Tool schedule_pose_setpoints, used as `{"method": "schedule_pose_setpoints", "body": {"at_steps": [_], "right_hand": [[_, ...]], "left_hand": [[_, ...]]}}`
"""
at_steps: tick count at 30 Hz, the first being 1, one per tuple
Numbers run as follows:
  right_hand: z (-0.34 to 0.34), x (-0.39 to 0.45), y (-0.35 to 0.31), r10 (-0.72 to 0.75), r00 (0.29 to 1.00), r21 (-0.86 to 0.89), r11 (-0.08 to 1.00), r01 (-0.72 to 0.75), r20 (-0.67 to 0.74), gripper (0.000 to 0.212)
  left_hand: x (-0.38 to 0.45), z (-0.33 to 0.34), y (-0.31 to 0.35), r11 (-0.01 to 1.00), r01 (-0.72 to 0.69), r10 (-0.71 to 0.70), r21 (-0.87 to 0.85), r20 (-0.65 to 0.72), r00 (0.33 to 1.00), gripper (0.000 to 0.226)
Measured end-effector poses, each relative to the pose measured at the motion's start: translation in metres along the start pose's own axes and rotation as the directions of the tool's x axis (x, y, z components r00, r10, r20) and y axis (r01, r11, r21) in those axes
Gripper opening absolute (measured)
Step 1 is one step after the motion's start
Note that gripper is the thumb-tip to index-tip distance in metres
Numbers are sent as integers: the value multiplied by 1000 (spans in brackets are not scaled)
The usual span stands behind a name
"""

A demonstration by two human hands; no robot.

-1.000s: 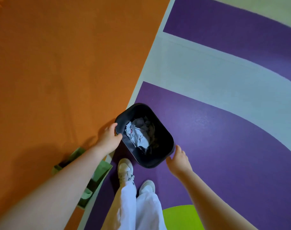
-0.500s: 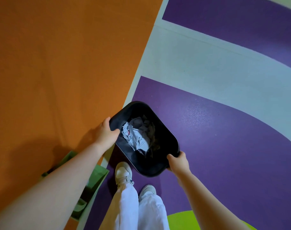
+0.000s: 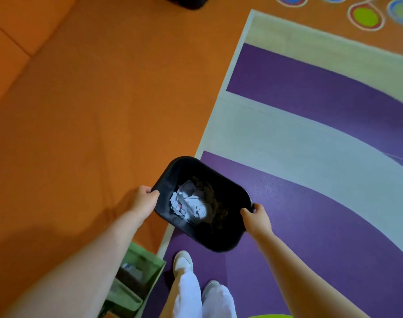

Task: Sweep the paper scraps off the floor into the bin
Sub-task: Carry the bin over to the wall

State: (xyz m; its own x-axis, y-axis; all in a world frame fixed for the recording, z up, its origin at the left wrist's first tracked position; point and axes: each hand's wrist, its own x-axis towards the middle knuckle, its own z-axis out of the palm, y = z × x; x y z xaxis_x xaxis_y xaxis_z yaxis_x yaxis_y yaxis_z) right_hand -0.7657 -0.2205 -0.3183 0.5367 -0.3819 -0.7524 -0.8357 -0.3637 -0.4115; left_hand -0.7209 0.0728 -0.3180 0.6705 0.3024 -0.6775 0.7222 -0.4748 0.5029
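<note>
A black bin [image 3: 230, 235] with rounded corners hangs in front of me above the floor, held by both hands. White paper scraps [image 3: 188, 204] lie heaped in its bottom. My left hand [image 3: 145, 199] grips the bin's left rim, fingers curled over the edge. My right hand [image 3: 256, 218] grips the right rim the same way. The bin sits over the border between orange floor and purple mat.
A green dustpan [image 3: 136, 278] lies on the orange floor at my lower left, partly under my left arm. My white shoes [image 3: 184, 262] stand on the purple and white mat [image 3: 310, 203]. A dark object [image 3: 186, 2] is at the top edge.
My right hand has closed on the bin's right rim, and the bin has risen off the floor between both hands. The view has tilted up to show more floor ahead.
</note>
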Motion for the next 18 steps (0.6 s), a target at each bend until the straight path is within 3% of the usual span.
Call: {"method": "schedule_pose_setpoints", "body": {"at_steps": [9, 14, 18], "right_hand": [[-55, -70, -166, -153, 988, 29, 988, 153, -30, 28], [-70, -84, -260, -249, 968, -7, 968, 249, -6, 16], [-72, -84, -333, -316, 944, -28, 947, 320, 99, 38]], "left_hand": [[-35, -131, 91, 999, -42, 39, -26, -96, 995, 19], [-36, -189, 130, 988, -32, 7, -151, -166, 986, 24], [-24, -222, 148, 963, -3, -50, -268, -192, 980, 24]]}}
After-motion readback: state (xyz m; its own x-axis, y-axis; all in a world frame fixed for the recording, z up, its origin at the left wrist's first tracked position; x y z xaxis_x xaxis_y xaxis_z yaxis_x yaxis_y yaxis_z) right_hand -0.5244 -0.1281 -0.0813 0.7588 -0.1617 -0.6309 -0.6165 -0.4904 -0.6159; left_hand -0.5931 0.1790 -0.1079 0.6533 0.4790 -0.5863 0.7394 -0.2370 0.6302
